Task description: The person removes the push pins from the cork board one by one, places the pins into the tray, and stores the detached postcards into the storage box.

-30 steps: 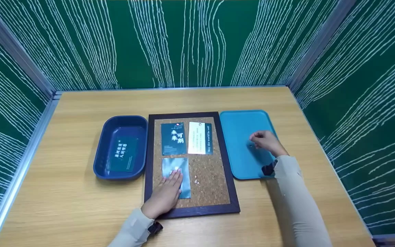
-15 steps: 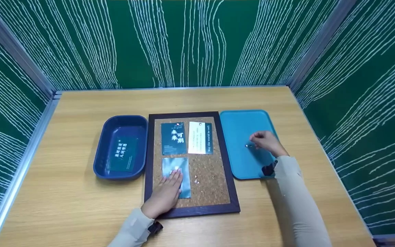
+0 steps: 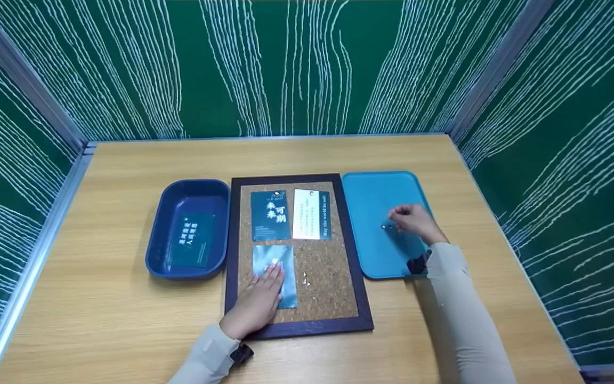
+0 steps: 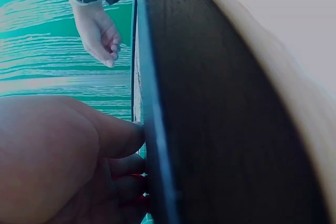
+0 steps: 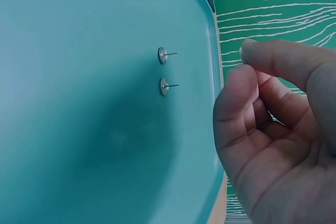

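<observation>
The right hand [image 3: 413,221] hovers over the teal tray [image 3: 371,192] at the right side of the desk [image 3: 126,320], fingers curled, thumb and forefinger tips nearly touching. From the wrist view it doesn't seem to have anything between them yet. Two pins [image 5: 164,70] lie on the tray floor just ahead of the fingertips, side by side, points facing the same way.

If you're doing this step, I'd say pinch one pin by its flat head rather than the shank, and take the nearer one so you don't knock the other. The tray floor is slick, so come down from above instead of sliding in.

The pins look like small silver thumbtacks: round flat head, thin short spike, both on their sides.

Meanwhile the left hand [image 3: 256,301] lies flat with straight fingers on a pale blue card [image 3: 272,258] at the near left of the corkboard [image 3: 333,298], pressing it down. Keep it there so the card doesn't shift.
</observation>
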`<state>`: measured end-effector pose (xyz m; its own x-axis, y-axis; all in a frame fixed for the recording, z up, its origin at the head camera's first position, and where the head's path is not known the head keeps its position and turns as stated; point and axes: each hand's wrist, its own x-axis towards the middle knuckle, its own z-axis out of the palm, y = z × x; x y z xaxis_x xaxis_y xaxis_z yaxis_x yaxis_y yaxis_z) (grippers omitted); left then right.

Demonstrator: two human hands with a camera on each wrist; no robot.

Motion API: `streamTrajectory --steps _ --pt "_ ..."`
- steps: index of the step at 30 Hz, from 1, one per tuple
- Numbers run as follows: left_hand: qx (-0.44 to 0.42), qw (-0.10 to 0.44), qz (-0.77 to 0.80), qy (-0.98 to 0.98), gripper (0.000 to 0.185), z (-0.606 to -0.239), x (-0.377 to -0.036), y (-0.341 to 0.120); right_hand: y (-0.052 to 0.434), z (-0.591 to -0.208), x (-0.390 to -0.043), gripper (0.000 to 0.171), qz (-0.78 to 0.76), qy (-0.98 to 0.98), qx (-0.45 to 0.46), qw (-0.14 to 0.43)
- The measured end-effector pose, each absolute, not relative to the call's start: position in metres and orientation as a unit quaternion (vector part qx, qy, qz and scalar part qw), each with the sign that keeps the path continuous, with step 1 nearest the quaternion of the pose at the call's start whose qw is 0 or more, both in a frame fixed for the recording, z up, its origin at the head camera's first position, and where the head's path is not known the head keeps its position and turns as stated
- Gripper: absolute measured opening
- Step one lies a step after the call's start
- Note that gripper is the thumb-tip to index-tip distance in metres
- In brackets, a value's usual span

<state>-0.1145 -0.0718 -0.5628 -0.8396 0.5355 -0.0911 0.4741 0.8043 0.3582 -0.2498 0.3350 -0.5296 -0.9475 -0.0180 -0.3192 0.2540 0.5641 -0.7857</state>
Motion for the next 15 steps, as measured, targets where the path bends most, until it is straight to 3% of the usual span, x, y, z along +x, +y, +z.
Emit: streamTrajectory --steps 15 --pt "0.267 0.098 0.169 0.944 0.053 -0.5625 -0.1143 -0.0717 0.3263 -0.5225 -0.2476 0.036 -0.483 0.861 0.072 0.145"
